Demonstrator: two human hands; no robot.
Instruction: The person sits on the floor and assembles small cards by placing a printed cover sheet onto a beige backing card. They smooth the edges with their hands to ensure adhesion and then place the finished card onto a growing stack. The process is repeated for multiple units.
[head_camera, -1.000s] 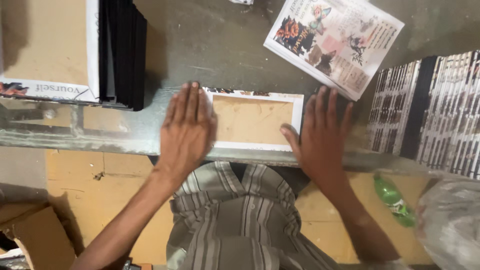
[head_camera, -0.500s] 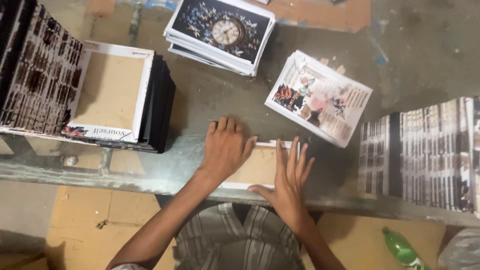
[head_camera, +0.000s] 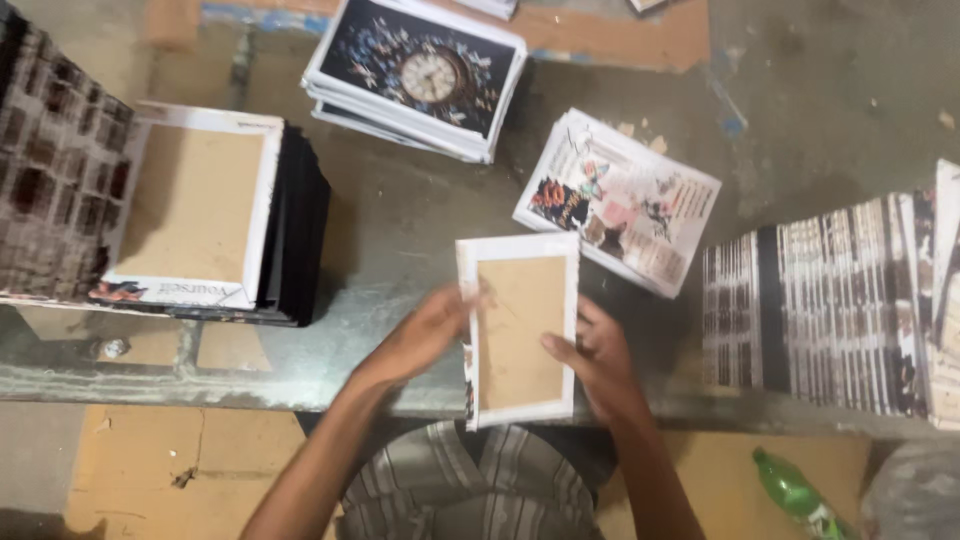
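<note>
I hold a small board (head_camera: 522, 325) upright-long over the table's near edge; its brown cardboard back faces me, framed by a folded white paper border. My left hand (head_camera: 425, 335) grips its left edge, thumb on the border. My right hand (head_camera: 592, 365) grips its right edge from below. A printed picture side shows as a sliver along the left edge.
A stack of flowery printed sheets (head_camera: 620, 200) lies just beyond the board. A stack of clock pictures (head_camera: 420, 75) lies farther back. A pile of finished boards (head_camera: 205, 215) sits left, patterned covers (head_camera: 830, 305) right. A green bottle (head_camera: 795, 495) lies on the floor.
The board lay flat and crosswise under both pressing palms; now both hands have lifted it off the table and turned it lengthwise. The camera view has pulled back.
</note>
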